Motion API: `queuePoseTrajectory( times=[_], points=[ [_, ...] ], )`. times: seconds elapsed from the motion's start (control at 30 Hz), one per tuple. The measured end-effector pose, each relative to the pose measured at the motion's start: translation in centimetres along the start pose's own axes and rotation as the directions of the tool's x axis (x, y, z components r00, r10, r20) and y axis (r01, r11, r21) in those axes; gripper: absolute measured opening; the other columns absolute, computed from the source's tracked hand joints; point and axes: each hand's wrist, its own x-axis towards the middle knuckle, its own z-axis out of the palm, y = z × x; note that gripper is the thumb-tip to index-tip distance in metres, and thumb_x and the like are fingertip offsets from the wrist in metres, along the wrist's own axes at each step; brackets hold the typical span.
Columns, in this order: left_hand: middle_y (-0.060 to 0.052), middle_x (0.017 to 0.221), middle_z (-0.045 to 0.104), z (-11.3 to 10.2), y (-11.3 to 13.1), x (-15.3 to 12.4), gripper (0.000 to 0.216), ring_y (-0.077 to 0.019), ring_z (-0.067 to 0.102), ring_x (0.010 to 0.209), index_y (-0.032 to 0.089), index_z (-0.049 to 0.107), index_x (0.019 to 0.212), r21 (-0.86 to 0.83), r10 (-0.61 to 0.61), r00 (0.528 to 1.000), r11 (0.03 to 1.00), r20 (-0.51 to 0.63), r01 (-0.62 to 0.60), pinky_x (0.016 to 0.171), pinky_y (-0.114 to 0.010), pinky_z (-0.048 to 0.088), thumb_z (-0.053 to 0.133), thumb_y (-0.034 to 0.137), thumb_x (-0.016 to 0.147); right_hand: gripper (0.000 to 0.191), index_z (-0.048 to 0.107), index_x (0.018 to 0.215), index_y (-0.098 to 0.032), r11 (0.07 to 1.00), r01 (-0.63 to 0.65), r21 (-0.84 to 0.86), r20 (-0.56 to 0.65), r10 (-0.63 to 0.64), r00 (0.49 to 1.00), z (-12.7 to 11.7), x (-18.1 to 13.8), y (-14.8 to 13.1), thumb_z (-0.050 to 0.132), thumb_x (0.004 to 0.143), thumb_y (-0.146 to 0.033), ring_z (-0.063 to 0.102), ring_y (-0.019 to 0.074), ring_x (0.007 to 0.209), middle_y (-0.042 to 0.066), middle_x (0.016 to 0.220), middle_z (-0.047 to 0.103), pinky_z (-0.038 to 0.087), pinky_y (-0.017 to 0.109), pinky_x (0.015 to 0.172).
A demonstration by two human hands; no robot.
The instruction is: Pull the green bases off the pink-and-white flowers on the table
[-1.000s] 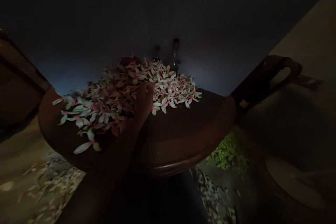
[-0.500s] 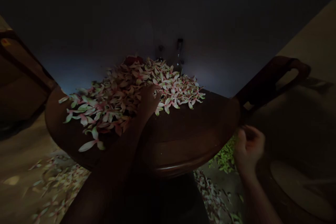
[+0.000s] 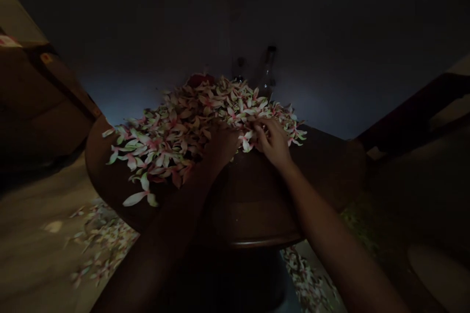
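A heap of pink and white flowers lies on a round dark wooden table. My left hand rests in shadow at the near edge of the heap; its fingers are too dark to read. To its right, my right hand reaches into the heap's right part, with its fingers curled among the flowers. What these fingers hold, if anything, is hidden.
A glass bottle stands behind the heap. Loose flowers lie scattered on the floor at the lower left and below the table. A dark wooden chair part is at the right. The room is very dim.
My right hand has come up from the lower right, beside the table's edge, and now lies on the flowers. My left hand has stayed at the heap. The view has shifted.
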Motion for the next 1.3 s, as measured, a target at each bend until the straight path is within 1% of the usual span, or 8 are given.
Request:
queuePoseTrajectory(
  times=[0.13, 0.27, 0.57, 0.73, 0.83, 0.97, 1.1, 1.3],
  points=[
    [-0.007, 0.095, 0.073, -0.1, -0.1, 0.4, 0.017, -0.0258, 0.059, 0.099, 0.022, 0.072, 0.099, -0.106, 0.016, 0.997, 0.994, -0.079, -0.024, 0.094, -0.042, 0.042, 0.059, 0.026, 0.09, 0.043, 0.06, 0.121, -0.022, 0.989, -0.103, 0.105, 0.15, 0.087, 0.985, -0.6, -0.6, 0.8, 0.056, 0.091, -0.052, 0.062, 0.0212, 0.093, 0.007, 0.108, 0.068, 0.05, 0.036, 0.085],
    [-0.008, 0.106, 0.071, -0.1, 0.1, 0.4, 0.021, -0.0227, 0.061, 0.103, 0.02, 0.07, 0.107, -0.139, 0.07, 0.995, 0.987, -0.073, -0.08, 0.094, -0.038, 0.045, 0.056, 0.022, 0.093, 0.042, 0.065, 0.111, -0.02, 0.958, -0.189, 0.215, 0.254, 0.132, 0.958, 0.4, -0.6, 0.8, 0.066, 0.084, -0.052, 0.06, 0.0169, 0.077, 0.003, 0.089, 0.069, 0.049, 0.03, 0.074],
    [-0.009, 0.096, 0.072, -0.2, -0.8, 0.5, 0.026, -0.0257, 0.065, 0.093, 0.02, 0.072, 0.11, -0.077, 0.008, 0.997, 0.997, 0.07, -0.003, 0.082, -0.037, 0.05, 0.069, 0.027, 0.085, 0.047, 0.068, 0.111, -0.021, 0.788, -0.389, 0.477, 0.299, 0.271, 0.915, 1.7, -0.8, 1.7, 0.072, 0.076, -0.053, 0.066, 0.0213, 0.09, 0.007, 0.107, 0.072, 0.055, 0.035, 0.076],
    [-0.01, 0.09, 0.071, -0.6, -0.3, 0.4, 0.023, -0.0247, 0.064, 0.088, 0.02, 0.073, 0.108, 0.041, 0.018, 0.999, 0.999, 0.048, -0.02, 0.08, -0.036, 0.049, 0.062, 0.028, 0.089, 0.044, 0.071, 0.105, -0.017, 0.93, -0.317, 0.188, 0.29, 0.255, 0.922, 1.0, -0.7, 1.1, 0.065, 0.083, -0.054, 0.062, 0.018, 0.064, 0.003, 0.071, 0.069, 0.049, 0.031, 0.065],
    [-0.008, 0.086, 0.07, -0.9, -0.2, 0.5, 0.02, -0.0221, 0.063, 0.086, 0.02, 0.074, 0.102, 0.079, 0.021, 0.999, 0.997, 0.029, -0.024, 0.083, -0.034, 0.047, 0.058, 0.028, 0.092, 0.032, 0.07, 0.1, -0.015, 0.988, -0.142, -0.052, 0.328, 0.151, 0.932, 0.5, -0.5, 0.4, 0.061, 0.09, -0.044, 0.062, 0.0178, 0.068, 0.004, 0.073, 0.069, 0.043, 0.028, 0.068],
    [-0.008, 0.085, 0.072, -0.9, -0.4, 0.5, 0.02, -0.0215, 0.064, 0.086, 0.019, 0.077, 0.094, 0.04, -0.03, 0.999, 0.999, -0.014, 0.03, 0.084, -0.033, 0.046, 0.059, 0.028, 0.092, 0.019, 0.066, 0.099, -0.014, 0.964, 0.003, -0.267, 0.399, 0.108, 0.911, 0.2, -0.2, -0.8, 0.056, 0.093, -0.029, 0.064, 0.0189, 0.074, 0.009, 0.083, 0.071, 0.038, 0.026, 0.067],
    [-0.005, 0.09, 0.076, -0.8, -0.5, 0.7, 0.019, -0.0194, 0.067, 0.089, 0.021, 0.078, 0.091, -0.128, -0.11, 0.993, 0.986, -0.051, 0.103, 0.086, -0.031, 0.048, 0.06, 0.028, 0.091, 0.024, 0.06, 0.112, -0.013, 0.903, 0.006, -0.431, 0.43, 0.199, 0.881, -0.1, 0.1, -2.5, 0.047, 0.098, -0.026, 0.065, 0.0207, 0.072, 0.012, 0.085, 0.071, 0.036, 0.028, 0.063],
    [-0.004, 0.098, 0.077, -1.5, 0.5, 0.7, 0.015, -0.0196, 0.068, 0.098, 0.022, 0.078, 0.091, -0.224, -0.214, 0.969, 0.957, -0.124, 0.183, 0.092, -0.033, 0.049, 0.064, 0.026, 0.088, 0.024, 0.056, 0.116, -0.012, 0.91, -0.051, -0.41, 0.432, 0.244, 0.869, -0.3, 0.2, -3.6, 0.042, 0.099, -0.023, 0.066, 0.0208, 0.074, 0.015, 0.09, 0.071, 0.039, 0.029, 0.064]
  ],
)
